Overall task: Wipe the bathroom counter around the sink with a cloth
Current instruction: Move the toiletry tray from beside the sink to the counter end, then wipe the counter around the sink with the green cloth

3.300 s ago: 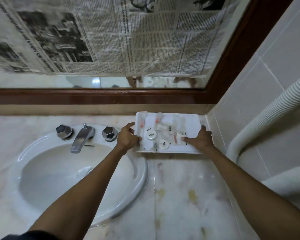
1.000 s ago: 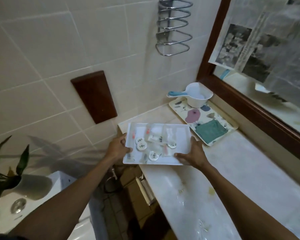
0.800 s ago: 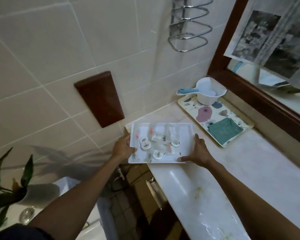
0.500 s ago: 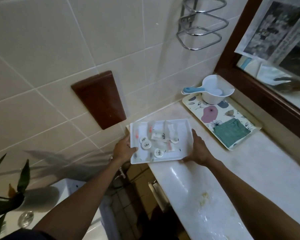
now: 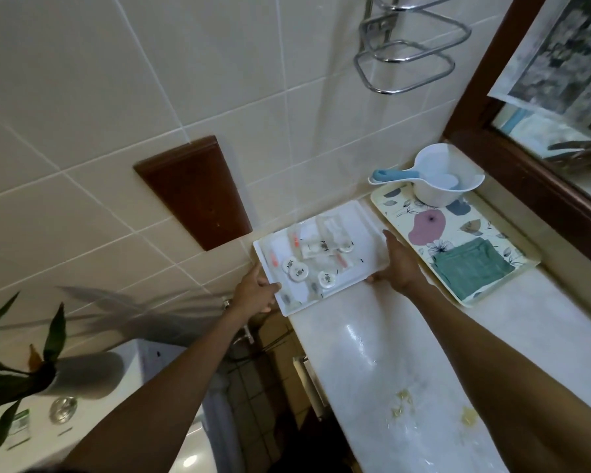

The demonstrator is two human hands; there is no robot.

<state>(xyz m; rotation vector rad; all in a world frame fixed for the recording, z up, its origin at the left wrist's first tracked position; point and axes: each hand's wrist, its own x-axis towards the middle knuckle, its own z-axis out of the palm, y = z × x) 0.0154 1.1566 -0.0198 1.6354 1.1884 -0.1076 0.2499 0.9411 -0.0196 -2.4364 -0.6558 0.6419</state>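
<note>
Now the counter (image 5: 365, 343) runs away from me, pale glossy marble with yellowish smears near my right forearm, its end against cream wall tiles (image 5: 82, 80). My left hand (image 5: 253, 295) pinches the near-left corner of a flat white tray (image 5: 369, 233) of small round lids and sachets; my right hand (image 5: 398, 264) is clamped on its right edge, thumb beneath. Whether the tray touches the marble I can't quite tell. Just beside it lies a floral tray (image 5: 522, 264) bearing a folded green cloth (image 5: 471, 268) and a white scoop (image 5: 437, 180). A chrome rack (image 5: 406, 59) hangs above.
</note>
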